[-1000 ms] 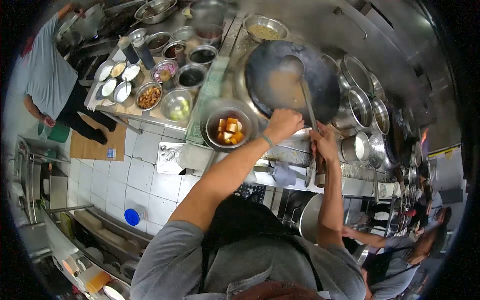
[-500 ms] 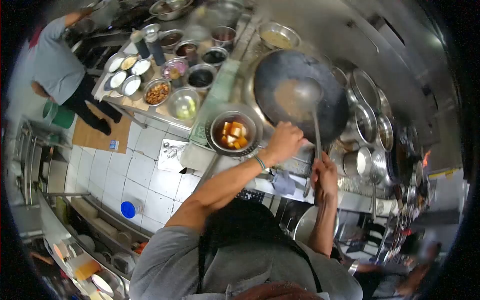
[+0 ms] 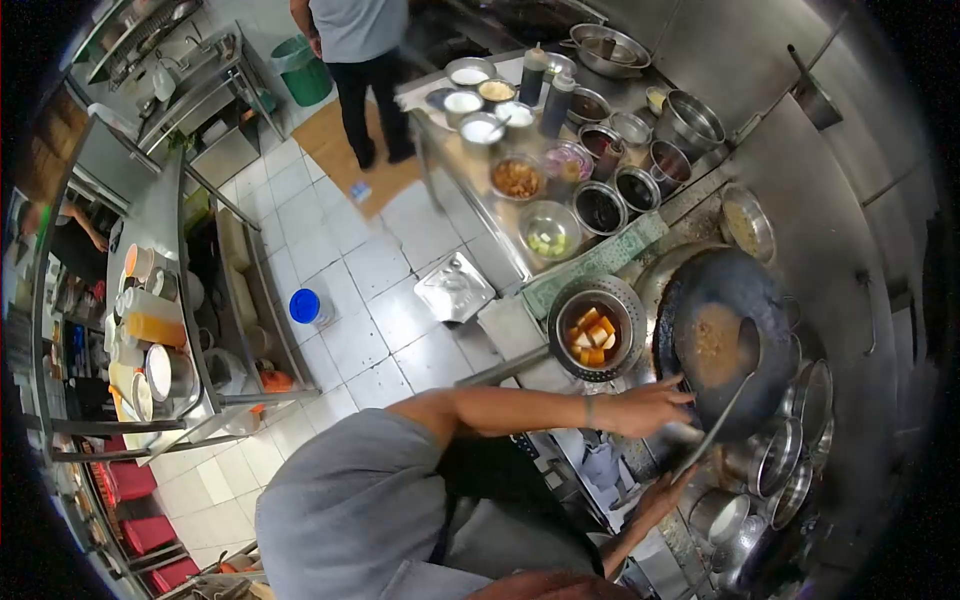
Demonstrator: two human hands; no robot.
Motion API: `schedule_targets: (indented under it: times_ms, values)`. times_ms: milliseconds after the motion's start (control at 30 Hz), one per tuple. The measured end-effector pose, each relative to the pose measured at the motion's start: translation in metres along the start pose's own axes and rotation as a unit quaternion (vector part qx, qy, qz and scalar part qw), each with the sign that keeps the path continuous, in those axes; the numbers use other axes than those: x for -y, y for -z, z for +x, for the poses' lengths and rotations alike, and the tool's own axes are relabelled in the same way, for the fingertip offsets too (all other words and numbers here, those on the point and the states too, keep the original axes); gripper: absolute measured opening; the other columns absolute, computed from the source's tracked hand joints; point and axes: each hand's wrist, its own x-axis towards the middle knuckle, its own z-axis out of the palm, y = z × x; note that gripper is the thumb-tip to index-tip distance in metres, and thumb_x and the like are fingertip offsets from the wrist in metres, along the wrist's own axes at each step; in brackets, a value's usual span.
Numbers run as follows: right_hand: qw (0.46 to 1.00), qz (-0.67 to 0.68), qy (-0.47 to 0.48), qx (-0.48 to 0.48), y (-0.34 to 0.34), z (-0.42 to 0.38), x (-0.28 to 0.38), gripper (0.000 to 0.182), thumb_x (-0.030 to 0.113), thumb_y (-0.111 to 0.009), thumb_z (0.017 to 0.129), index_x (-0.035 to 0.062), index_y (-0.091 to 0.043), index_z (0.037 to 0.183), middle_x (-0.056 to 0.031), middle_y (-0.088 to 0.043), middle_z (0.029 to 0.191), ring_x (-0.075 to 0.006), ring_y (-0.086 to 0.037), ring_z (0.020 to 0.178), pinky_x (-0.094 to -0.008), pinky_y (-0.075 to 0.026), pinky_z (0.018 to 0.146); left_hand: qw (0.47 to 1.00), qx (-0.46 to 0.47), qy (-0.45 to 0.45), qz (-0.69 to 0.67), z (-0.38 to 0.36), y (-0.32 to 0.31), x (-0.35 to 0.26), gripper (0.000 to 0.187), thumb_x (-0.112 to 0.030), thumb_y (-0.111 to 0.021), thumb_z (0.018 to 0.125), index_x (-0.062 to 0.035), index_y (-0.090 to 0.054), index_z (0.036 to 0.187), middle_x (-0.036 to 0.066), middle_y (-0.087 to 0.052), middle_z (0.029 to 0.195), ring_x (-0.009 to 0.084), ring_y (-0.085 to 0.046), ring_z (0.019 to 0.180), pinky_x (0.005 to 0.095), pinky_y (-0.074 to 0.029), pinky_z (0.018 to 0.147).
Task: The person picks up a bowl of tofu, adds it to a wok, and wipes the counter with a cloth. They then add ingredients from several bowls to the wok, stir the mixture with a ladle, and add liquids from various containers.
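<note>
My left hand (image 3: pixel 645 408) hovers at the near edge of the wok, with some fingers stretched toward its rim and nothing visible in them. My right hand (image 3: pixel 660 497) grips the handle of a long metal ladle (image 3: pixel 750 345), whose bowl lies inside the dark wok (image 3: pixel 735 420). Brown liquid with small bits (image 3: pixel 715 345) pools at the wok's bottom. Left of the wok, a perforated metal strainer (image 3: pixel 562 345) surrounds a bowl of white and orange cubes (image 3: pixel 592 338) in dark sauce.
A side table (image 3: pixel 455 150) carries sauce bowls, squeeze bottles (image 3: pixel 556 105) and a bowl of chopped pieces (image 3: pixel 517 178). Several metal pots (image 3: pixel 765 455) line the wok's right side. A person in a grey shirt (image 3: pixel 360 30) stands beyond. A blue-lidded tub (image 3: pixel 305 306) sits on the tiled floor.
My view has swung left, so the wok now appears farther right and lower. My left hand's fingers have spread out; my right hand still holds the ladle in the wok.
</note>
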Motion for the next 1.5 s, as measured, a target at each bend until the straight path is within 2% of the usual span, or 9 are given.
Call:
schedule_targets:
  times_ms: [133,300,433,500,700,933,1200,1300,1500]
  values:
    - [0.99,-0.071,-0.104,0.064,0.026,0.014,0.033,0.055,0.01,-0.053,0.098,0.0182,-0.038,0.151,-0.0215,-0.056,0.135,-0.0428,-0.059,0.114,-0.0468,-0.049,0.087,0.829,0.226,0.314,-0.405,-0.021,0.086,-0.039,0.025,-0.01,-0.063,0.092,-0.0018,-0.068,0.115,0.014,-0.073,0.095,0.0211,-0.07,0.082,0.0359,-0.054,0.076]
    - [0.999,-0.047,0.021,-0.017,0.023,0.03,0.017,0.05,0.011,-0.06,0.093,0.0191,-0.054,0.141,-0.0215,-0.06,0.131,-0.0389,-0.063,0.11,-0.0443,-0.051,0.081,0.864,0.088,0.348,-0.352,-0.071,0.158,-0.037,0.021,-0.019,-0.068,0.093,-0.0012,-0.072,0.104,0.006,-0.072,0.086,0.0101,-0.064,0.077,0.0284,-0.052,0.069]
    - [0.969,-0.191,-0.145,0.065,0.051,0.047,0.091,0.05,0.007,-0.056,0.09,0.0149,-0.056,0.139,-0.0181,-0.061,0.132,-0.0356,-0.063,0.109,-0.0404,-0.051,0.087,0.873,-0.108,0.417,-0.227,-0.111,0.217,-0.017,0.039,-0.036,-0.054,0.1,-0.0023,-0.073,0.094,0.004,-0.069,0.076,0.0102,-0.054,0.056,0.029,-0.047,0.056]
    - [0.988,-0.142,-0.063,0.022,0.024,0.052,0.043,0.049,0.007,-0.056,0.09,0.0135,-0.057,0.138,-0.0185,-0.061,0.131,-0.0357,-0.063,0.108,-0.0408,-0.051,0.088,0.889,-0.16,0.405,-0.139,-0.118,0.26,-0.001,0.063,-0.052,-0.039,0.102,-0.0011,-0.071,0.086,0.002,-0.061,0.063,0.0094,-0.044,0.046,0.0269,-0.04,0.049]
    - [0.96,-0.231,-0.156,0.018,0.033,0.043,0.102,0.046,0.016,-0.056,0.092,0.0183,-0.057,0.138,-0.0185,-0.064,0.125,-0.0395,-0.067,0.098,-0.0451,-0.051,0.086,0.841,-0.273,0.381,-0.269,-0.123,0.279,0.029,0.085,-0.068,-0.029,0.097,0.0083,-0.064,0.086,-0.004,-0.034,0.043,0.0065,-0.026,0.04,0.0249,-0.023,0.043]
    - [0.986,-0.119,-0.114,-0.013,0.089,0.009,0.063,0.056,0.005,-0.063,0.088,0.0238,-0.054,0.141,-0.0209,-0.07,0.108,-0.023,-0.06,0.071,-0.0406,-0.049,0.068,0.886,-0.137,0.399,-0.191,-0.124,0.261,0.033,0.077,-0.067,-0.043,0.093,0.0038,-0.07,0.083,-0.004,-0.039,0.042,0.0066,-0.03,0.037,0.0262,-0.025,0.039]
    - [0.974,0.013,-0.197,0.116,0.129,-0.014,0.044,0.06,-0.008,-0.059,0.083,0.0123,-0.055,0.139,-0.0187,-0.06,0.132,-0.0256,-0.059,0.123,-0.0342,-0.046,0.098,0.797,0.023,0.377,-0.471,-0.117,0.213,-0.001,0.078,-0.071,-0.046,0.091,0.0033,-0.071,0.092,-0.006,-0.039,0.045,0.0042,-0.031,0.036,0.0231,-0.022,0.039]
    - [0.979,0.107,-0.147,0.09,0.071,0.012,0.011,0.055,0.001,-0.059,0.091,0.0065,-0.047,0.145,-0.0218,-0.061,0.131,-0.0255,-0.06,0.119,-0.0323,-0.046,0.096,0.738,0.242,0.377,-0.505,-0.095,0.167,-0.025,0.048,-0.046,-0.054,0.097,-0.0013,-0.072,0.105,0.007,-0.066,0.074,0.0158,-0.062,0.067,0.0341,-0.047,0.059]
    - [0.924,0.316,-0.188,0.101,0.043,0.006,-0.022,0.056,0.015,-0.052,0.1,-0.002,-0.033,0.15,-0.0196,-0.055,0.132,-0.0211,-0.055,0.11,-0.0322,-0.045,0.093,0.703,0.563,0.38,-0.209,-0.215,-0.021,-0.027,0.045,-0.042,-0.05,0.099,-0.0014,-0.071,0.096,0.011,-0.07,0.09,0.0305,-0.066,0.09,0.0391,-0.05,0.083]
